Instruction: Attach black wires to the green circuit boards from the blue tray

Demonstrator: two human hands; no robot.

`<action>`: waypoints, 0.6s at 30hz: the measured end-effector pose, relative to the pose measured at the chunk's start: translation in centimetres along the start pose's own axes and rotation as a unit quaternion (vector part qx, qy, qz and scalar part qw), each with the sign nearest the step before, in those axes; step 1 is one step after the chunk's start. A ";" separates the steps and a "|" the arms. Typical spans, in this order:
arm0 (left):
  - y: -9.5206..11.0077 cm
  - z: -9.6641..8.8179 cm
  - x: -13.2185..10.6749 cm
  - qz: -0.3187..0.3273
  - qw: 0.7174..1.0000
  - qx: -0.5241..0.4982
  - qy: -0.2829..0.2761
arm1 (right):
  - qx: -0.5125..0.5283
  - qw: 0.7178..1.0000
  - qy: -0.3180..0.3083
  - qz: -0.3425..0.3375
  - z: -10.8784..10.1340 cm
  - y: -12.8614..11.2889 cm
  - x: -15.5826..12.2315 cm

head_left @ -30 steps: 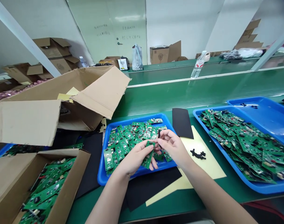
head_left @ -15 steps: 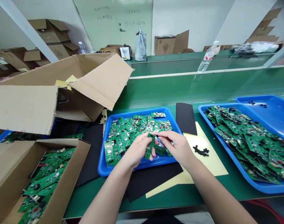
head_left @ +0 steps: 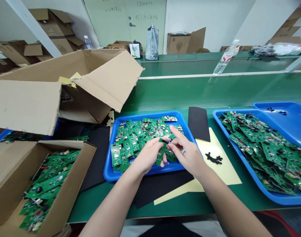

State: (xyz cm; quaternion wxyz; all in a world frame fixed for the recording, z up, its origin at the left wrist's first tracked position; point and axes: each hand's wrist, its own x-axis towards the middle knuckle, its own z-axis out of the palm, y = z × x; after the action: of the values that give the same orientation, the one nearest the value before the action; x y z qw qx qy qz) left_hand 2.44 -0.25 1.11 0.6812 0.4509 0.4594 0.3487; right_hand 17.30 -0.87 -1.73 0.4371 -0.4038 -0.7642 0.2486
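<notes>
My left hand (head_left: 151, 153) is closed around a small green circuit board (head_left: 161, 152), held tilted above the middle blue tray (head_left: 107, 166). My right hand (head_left: 186, 151) is at the board's upper right edge, thumb and a finger pinched together there and the index finger raised. Whatever is between those fingertips is too small to make out. Below both hands, many similar circuit boards (head_left: 133, 143) lie in the tray. Right of my right hand, a little cluster of black pieces (head_left: 214, 158) rests on a pale yellow sheet (head_left: 226, 172).
At right stands a blue tray (head_left: 241, 161) heaped with boards, another blue tray (head_left: 296, 121) behind it. A cardboard box (head_left: 73, 184) of boards is at left, a larger open carton (head_left: 108, 80) behind. Black sheets (head_left: 199, 123) lie around the middle tray. A bottle (head_left: 225, 58) stands on the ledge.
My right index finger has lifted and stretched away from the board, while the thumb stays close to its edge. My left hand keeps the board in nearly the same place. The view has shifted slightly.
</notes>
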 end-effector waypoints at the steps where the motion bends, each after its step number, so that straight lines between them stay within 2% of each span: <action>1: 0.0 0.0 0.0 -0.002 1.000 -0.004 0.002 | -0.007 1.000 -0.004 -0.005 0.0 0.0 0.0; 7: 0.0 0.0 0.0 -0.013 1.000 -0.023 0.006 | -0.044 0.999 -0.010 -0.021 0.0 0.0 0.0; 18: 0.0 0.0 0.0 -0.004 1.000 -0.023 -0.007 | -0.052 0.998 -0.008 -0.029 0.0 0.0 0.0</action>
State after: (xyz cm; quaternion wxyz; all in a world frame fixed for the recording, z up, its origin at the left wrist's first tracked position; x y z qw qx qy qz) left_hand 2.46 -0.30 1.09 0.6960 0.4355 0.4481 0.3538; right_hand 17.29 -0.89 -1.74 0.4167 -0.4012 -0.7910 0.1992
